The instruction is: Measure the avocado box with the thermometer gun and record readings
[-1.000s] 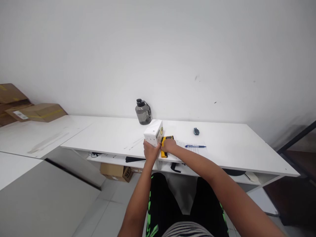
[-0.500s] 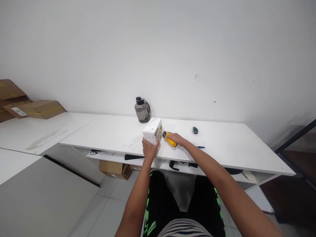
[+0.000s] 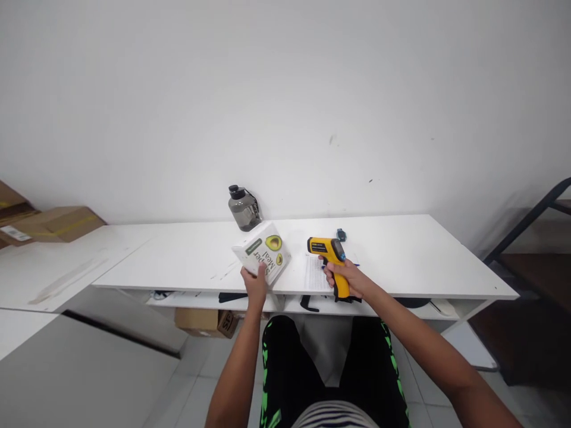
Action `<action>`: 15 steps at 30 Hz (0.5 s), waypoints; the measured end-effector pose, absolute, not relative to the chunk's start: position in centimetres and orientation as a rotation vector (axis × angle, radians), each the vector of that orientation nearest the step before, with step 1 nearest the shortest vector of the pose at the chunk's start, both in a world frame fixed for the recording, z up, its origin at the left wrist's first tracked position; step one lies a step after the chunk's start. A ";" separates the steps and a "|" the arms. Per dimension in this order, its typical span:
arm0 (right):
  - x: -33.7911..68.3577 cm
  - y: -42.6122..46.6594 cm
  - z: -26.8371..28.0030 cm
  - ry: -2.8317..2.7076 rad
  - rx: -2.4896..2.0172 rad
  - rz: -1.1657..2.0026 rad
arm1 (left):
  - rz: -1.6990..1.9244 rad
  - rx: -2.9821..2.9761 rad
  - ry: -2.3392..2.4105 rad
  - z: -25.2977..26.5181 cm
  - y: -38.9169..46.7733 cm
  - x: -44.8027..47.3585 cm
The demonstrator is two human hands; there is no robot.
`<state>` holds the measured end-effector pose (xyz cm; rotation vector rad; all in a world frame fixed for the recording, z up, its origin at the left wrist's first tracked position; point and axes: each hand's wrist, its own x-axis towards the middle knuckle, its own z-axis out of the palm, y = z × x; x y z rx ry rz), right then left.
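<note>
My left hand point(image 3: 256, 285) grips the lower corner of a white box point(image 3: 267, 252) printed with avocados and the word "Meal". The box is tilted, its printed side turned up. My right hand point(image 3: 343, 276) is wrapped round the handle of a yellow and black infrared thermometer gun point(image 3: 328, 248), whose nose points left towards the box. Under the thermometer lies a sheet of paper with writing point(image 3: 314, 273), and part of a blue pen point(image 3: 355, 264) shows behind my right hand.
A grey water bottle point(image 3: 244, 208) stands by the wall, behind the box. A dark wristwatch point(image 3: 341, 235) lies on the white desk point(image 3: 410, 255). Cardboard boxes point(image 3: 57, 224) sit at the far left. Below, the shelf holds dark items, and a carton point(image 3: 200, 321) is underneath.
The box has been turned so that its avocado side faces up. My right hand has moved right and raised the thermometer gun upright. The view has shifted slightly.
</note>
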<state>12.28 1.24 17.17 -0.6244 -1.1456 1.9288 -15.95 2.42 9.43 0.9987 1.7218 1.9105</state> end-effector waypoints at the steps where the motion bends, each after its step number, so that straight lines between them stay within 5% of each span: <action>1: 12.4 0.8 17.4 -1.197 -0.676 1.857 | 1.929 1.005 1.692 9.9 1.8 -15.8; 15: 13.2 -4.8 20.6 -1.832 -1.190 1.124 | 1.798 1.187 1.469 17.3 -6.1 -10.8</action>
